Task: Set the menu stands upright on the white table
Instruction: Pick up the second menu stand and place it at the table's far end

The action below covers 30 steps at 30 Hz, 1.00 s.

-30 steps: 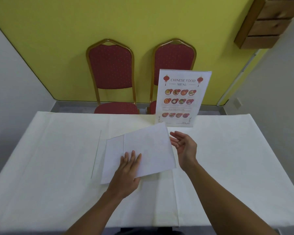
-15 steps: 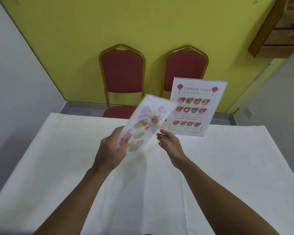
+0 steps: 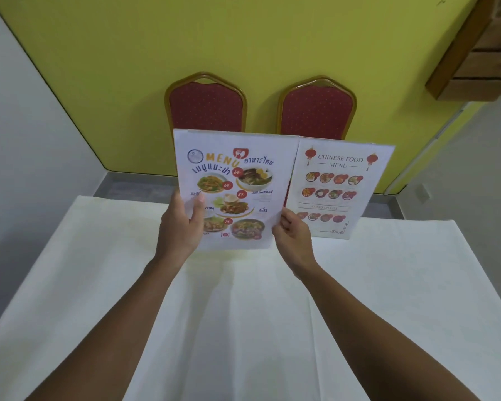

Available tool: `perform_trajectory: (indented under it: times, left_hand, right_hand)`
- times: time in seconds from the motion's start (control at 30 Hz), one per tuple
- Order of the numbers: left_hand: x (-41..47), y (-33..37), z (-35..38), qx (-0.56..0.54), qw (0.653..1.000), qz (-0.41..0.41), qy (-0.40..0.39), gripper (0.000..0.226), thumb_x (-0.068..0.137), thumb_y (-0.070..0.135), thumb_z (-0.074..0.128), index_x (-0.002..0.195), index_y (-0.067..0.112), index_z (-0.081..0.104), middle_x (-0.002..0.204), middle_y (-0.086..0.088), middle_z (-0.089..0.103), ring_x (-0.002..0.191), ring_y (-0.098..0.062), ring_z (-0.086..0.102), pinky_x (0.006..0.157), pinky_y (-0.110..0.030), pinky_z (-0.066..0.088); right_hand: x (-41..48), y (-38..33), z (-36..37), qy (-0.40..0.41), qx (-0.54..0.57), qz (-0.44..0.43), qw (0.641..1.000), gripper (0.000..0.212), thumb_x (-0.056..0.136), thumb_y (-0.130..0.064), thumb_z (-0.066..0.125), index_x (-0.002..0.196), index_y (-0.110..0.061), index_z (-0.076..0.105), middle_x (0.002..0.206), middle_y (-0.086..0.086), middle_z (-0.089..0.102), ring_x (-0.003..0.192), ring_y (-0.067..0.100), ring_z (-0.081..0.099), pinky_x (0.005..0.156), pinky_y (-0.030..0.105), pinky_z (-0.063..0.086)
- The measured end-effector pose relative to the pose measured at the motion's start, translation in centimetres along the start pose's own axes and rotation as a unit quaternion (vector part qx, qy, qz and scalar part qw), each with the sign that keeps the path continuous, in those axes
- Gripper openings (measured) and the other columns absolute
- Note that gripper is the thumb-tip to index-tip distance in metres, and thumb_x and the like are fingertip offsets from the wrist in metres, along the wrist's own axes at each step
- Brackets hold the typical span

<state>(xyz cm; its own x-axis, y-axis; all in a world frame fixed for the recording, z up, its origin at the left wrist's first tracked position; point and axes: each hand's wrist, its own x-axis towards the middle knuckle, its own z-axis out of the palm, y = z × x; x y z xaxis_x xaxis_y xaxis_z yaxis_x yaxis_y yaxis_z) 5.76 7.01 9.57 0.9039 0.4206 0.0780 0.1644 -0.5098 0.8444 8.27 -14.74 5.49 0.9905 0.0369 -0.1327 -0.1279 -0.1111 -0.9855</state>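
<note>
A Thai food menu stand [image 3: 237, 180] with colourful dish photos is held upright above the white table [image 3: 243, 314], its printed face toward me. My left hand [image 3: 181, 227] grips its lower left edge, thumb on the front. My right hand [image 3: 291, 235] holds its lower right corner. Just to the right and a little behind, a Chinese food menu stand [image 3: 340, 189] stands upright on the table near the far edge, partly overlapped by the held menu.
Two red padded chairs with gold frames [image 3: 206, 108] [image 3: 317, 111] stand behind the table against a yellow wall. A wooden shelf unit [image 3: 480, 47] hangs at the upper right. White cloth covers the table on all sides of my arms.
The Thai menu lay face down on the table under my left hand; it has been lifted, turned over and raised upright, and my right hand has taken hold of its right corner.
</note>
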Motion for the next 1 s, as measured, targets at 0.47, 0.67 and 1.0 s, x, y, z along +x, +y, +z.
perform_trajectory:
  times: [0.47,0.67,1.0]
  left_hand:
    - [4.0,-0.8,4.4,-0.1,0.986,-0.125,-0.048,0.044,0.095,0.013,0.041,0.138,0.019,0.048,0.122,-0.001,0.064,0.1,-0.021,0.058,0.076,-0.028,0.044]
    - [4.7,-2.4,5.4,-0.09,0.986,-0.128,-0.061,0.048,0.099,0.013,0.04,0.146,0.023,0.041,0.126,0.003,0.06,0.102,-0.02,0.058,0.068,-0.02,0.049]
    - [4.4,-6.7,6.4,-0.05,0.987,-0.127,-0.09,0.056,0.097,0.016,0.046,0.151,0.024,0.033,0.139,0.002,0.056,0.116,-0.022,0.058,0.083,-0.03,0.053]
  right_hand:
    - [3.2,3.0,1.1,0.054,0.002,0.019,0.998,0.062,0.08,0.01,0.046,0.134,-0.018,0.052,0.131,-0.001,0.065,0.12,0.015,0.062,0.085,0.026,0.058]
    - [4.7,4.5,1.6,0.044,0.0,0.044,0.998,0.058,0.087,0.015,0.043,0.137,-0.013,0.049,0.136,0.0,0.06,0.123,0.015,0.058,0.095,0.036,0.055]
    - [4.5,6.2,2.2,0.054,0.001,0.058,0.997,0.056,0.089,0.005,0.052,0.136,-0.025,0.049,0.131,-0.016,0.06,0.122,0.009,0.058,0.099,0.032,0.052]
